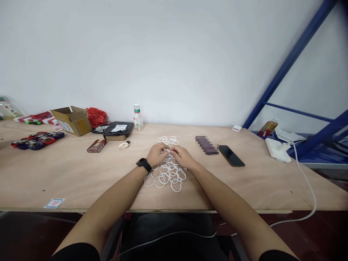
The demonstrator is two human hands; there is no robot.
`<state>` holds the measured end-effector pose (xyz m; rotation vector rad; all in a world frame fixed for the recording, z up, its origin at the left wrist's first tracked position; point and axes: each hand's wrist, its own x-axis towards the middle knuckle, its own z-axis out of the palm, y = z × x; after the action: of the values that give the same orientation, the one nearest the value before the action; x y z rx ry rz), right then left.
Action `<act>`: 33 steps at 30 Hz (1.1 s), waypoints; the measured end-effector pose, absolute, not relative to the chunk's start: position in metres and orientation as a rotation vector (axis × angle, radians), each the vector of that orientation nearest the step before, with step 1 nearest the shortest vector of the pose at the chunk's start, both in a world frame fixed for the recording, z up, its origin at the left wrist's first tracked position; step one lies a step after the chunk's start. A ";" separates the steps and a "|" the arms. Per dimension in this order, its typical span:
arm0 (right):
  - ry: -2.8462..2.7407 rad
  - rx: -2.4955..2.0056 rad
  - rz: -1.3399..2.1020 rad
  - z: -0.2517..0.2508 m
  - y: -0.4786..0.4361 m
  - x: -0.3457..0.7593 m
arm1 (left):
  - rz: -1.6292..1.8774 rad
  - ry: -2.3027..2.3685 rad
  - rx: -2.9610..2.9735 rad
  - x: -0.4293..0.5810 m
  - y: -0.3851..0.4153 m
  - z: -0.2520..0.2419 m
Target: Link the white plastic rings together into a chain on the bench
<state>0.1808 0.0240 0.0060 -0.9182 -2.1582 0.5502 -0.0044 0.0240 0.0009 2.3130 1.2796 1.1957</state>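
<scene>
My left hand (157, 154), with a black watch on its wrist, is closed in a pinch above the table. Its fingertips meet those of my right hand (183, 157), which is pinched too. Between them is a small white part of a plastic ring (169, 150), mostly hidden by the fingers. Below and around both hands lies a loose pile of white plastic rings (176, 186), several overlapping, each with a small clip-like tab. Beyond my fingertips, a smaller group of the same rings (173, 139) lies on the wood.
On the wooden table (108, 188), a phone (231, 156) and a blurred-out purple item (206, 145) lie right. Left are a dark red box (96, 146), earbud case (124, 145), black package (118, 129), open carton (73, 121) and bottle (137, 117). A white cable (306, 177) hangs right.
</scene>
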 end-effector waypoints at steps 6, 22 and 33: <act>-2.207 -1.035 0.351 0.003 0.034 0.193 | 0.780 1.661 2.446 -0.013 0.026 -0.004; -2.127 -1.015 0.445 0.002 0.030 0.191 | 1.024 1.652 2.312 -0.024 0.037 -0.008; -2.208 -0.955 0.215 0.014 0.022 0.188 | 1.153 1.110 2.486 -0.004 0.016 0.006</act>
<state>0.1882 0.0221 0.0140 -0.9546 -2.2082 0.2150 -0.0041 0.0159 0.0058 2.4860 1.1101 1.1530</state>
